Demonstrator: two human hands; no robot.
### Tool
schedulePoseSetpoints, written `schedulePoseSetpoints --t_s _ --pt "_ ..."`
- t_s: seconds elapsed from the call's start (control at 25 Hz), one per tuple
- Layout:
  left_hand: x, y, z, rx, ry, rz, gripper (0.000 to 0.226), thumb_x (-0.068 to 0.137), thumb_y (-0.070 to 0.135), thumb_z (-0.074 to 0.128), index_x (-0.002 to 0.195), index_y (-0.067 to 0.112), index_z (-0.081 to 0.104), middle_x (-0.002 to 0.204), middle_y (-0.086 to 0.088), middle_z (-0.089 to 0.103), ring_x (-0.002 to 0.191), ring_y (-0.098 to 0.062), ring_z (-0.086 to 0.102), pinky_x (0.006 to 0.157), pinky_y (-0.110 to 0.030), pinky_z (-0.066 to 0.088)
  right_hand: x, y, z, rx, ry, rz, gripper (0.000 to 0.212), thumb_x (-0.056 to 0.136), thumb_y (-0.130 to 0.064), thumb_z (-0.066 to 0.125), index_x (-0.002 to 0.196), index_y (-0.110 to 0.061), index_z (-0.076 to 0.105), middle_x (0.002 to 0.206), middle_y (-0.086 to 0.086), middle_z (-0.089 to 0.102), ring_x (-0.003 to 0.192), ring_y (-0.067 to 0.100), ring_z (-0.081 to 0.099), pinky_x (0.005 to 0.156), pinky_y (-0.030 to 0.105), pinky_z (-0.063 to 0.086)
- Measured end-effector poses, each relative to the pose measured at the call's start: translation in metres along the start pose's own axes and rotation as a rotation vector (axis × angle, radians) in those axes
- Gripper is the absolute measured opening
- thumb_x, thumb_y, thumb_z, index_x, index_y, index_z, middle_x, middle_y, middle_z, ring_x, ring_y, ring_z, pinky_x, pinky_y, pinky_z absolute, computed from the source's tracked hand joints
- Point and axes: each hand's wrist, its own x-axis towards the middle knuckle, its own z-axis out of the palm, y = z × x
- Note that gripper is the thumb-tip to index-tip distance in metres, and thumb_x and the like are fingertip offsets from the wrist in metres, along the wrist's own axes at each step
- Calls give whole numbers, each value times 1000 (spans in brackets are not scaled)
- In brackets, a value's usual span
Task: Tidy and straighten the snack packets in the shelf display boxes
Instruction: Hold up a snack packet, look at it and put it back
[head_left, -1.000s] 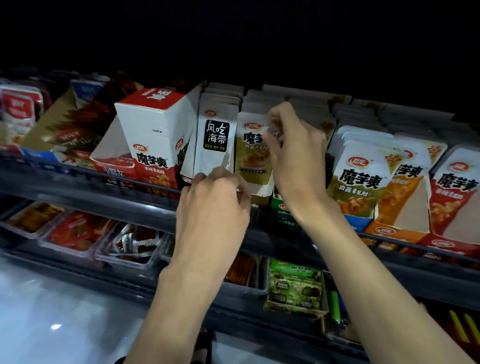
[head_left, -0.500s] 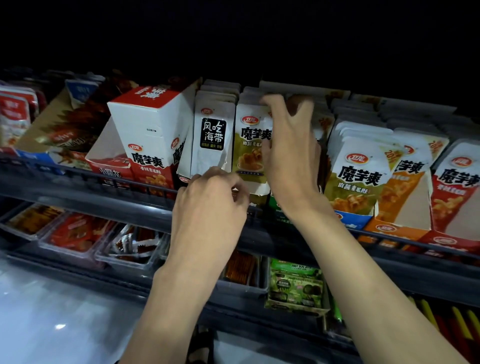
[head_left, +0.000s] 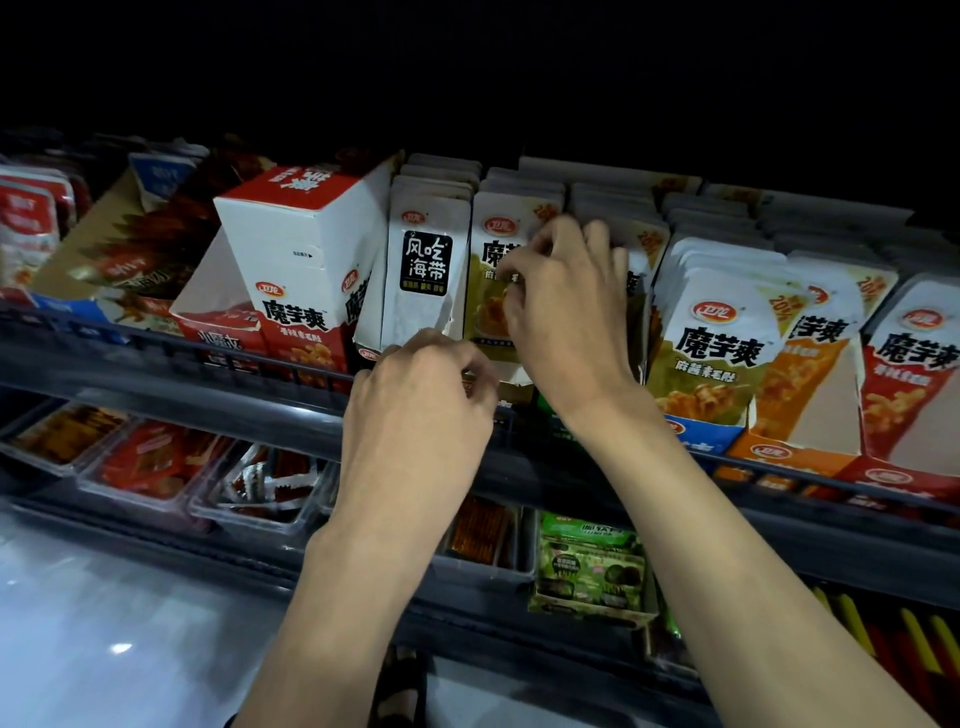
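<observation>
Olive-yellow packet (head_left: 485, 317) stands foremost in a cardboard display box (head_left: 517, 373) on the upper shelf (head_left: 208, 402), just beside the white packets (head_left: 423, 291); the right hand (head_left: 569, 317) curls its fingers over the packet's top edge, thumb pressed on its face. Left hand (head_left: 415, 415) sits lower, fingers bent tightly at the box's front lip, though whether they pinch the cardboard cannot be told.

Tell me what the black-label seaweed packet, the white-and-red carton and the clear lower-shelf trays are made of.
Seaweed packet: likely matte plastic film; flat sealed top, soft sheen. The yellow-green packet pinched by the right hand looks the same.
White-and-red carton: printed paperboard, dull; crisp folded edges.
Clear trays: rigid glossy plastic; contents show through, rims catch light.
</observation>
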Motion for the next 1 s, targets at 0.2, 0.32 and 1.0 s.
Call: schedulePoseSetpoints --t_s 0.2,0.32,1.0 --pt "0 2 -1 27 -1 -8 13 92 25 58 95 24 71 107 3 65 93 -22 62 80 -43 52 -2 1 -4 11 -50 -7 29 89 -17 65 117 -23 71 114 6 55 109 28 44 90 41 33" --pt "-1 5 -1 40 7 -10 14 93 26 57 97 23 71 109 3 65 94 -22 62 80 -42 52 -1 1 -16 11 -90 -20 33 92 -19 63 124 -23 67 120 6 53 115 28 42 94 41 31" --pt "-3 30 15 -23 32 71 20 91 27 63 109 20 68 102 -4 68 96 -28 58 83 -46 51 14 27 -76 10 -12 -135 42 95 -30 61 136 -19 56 126 6 60 118 28 52 95 39 39"
